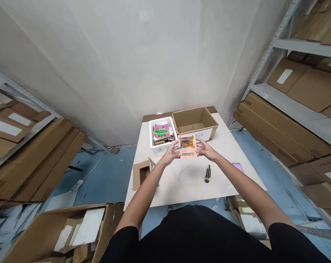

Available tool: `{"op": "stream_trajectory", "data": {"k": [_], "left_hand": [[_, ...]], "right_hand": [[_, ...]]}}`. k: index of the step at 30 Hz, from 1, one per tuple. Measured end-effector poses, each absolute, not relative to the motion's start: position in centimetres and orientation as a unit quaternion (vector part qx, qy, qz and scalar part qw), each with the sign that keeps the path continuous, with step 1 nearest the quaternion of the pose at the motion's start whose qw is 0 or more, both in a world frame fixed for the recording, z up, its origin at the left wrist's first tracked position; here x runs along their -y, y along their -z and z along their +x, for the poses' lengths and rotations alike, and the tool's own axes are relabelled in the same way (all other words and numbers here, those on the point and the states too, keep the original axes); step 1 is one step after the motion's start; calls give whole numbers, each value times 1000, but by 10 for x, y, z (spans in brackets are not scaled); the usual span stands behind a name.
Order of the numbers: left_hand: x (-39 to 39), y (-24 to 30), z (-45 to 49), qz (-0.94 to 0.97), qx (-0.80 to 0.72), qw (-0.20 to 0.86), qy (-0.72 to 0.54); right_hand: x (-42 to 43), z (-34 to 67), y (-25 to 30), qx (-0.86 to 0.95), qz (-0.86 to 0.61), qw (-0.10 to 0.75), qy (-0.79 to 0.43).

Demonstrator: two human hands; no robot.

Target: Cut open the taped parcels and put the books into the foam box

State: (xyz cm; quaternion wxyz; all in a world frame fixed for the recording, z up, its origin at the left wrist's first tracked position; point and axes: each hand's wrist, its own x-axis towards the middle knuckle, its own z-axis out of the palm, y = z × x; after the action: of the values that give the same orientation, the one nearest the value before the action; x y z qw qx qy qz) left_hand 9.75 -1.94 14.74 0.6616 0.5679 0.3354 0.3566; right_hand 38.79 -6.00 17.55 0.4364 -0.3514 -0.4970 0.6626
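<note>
Between my two hands is a pink printed card or flat packet (187, 147) with a colourful picture on its upper part, held up above the table. My left hand (171, 153) grips its left edge, and my right hand (205, 149) grips the right edge. Just behind it stand a white foam box (152, 138), with a pink and green packet (162, 131) and other items inside, and a larger open cardboard box (187, 128). A black and yellow utility knife (207, 174) lies on the table below my right hand. Left of my left forearm sits a small opened cardboard box (140, 173).
The white table (182, 191) backs onto a grey wall. A purple item (238, 167) lies near its right edge, partly behind my right forearm. Shelves of cartons (305, 84) rise at right, with more cartons (39, 160) at left. A large open carton (45, 226) stands at lower left.
</note>
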Motion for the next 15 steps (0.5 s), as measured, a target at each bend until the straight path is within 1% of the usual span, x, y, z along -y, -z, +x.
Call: {"op": "stream_trajectory", "data": {"k": [3, 6, 8, 11, 15], "left_hand": [[30, -169, 97, 592, -358, 609, -387], [44, -185, 110, 627, -431, 477, -441], [55, -192, 128, 659, -439, 416, -447], [69, -200, 162, 680, -405, 419, -446], [76, -207, 188, 621, -418, 412, -519]], "right_hand": [[61, 390, -188, 508, -336, 440, -660], [63, 387, -190, 526, -347, 469, -619], [65, 382, -192, 560, -345, 486, -575], [71, 372, -201, 645, -338, 483, -487], [81, 366, -215, 721, -338, 456, -397]]}}
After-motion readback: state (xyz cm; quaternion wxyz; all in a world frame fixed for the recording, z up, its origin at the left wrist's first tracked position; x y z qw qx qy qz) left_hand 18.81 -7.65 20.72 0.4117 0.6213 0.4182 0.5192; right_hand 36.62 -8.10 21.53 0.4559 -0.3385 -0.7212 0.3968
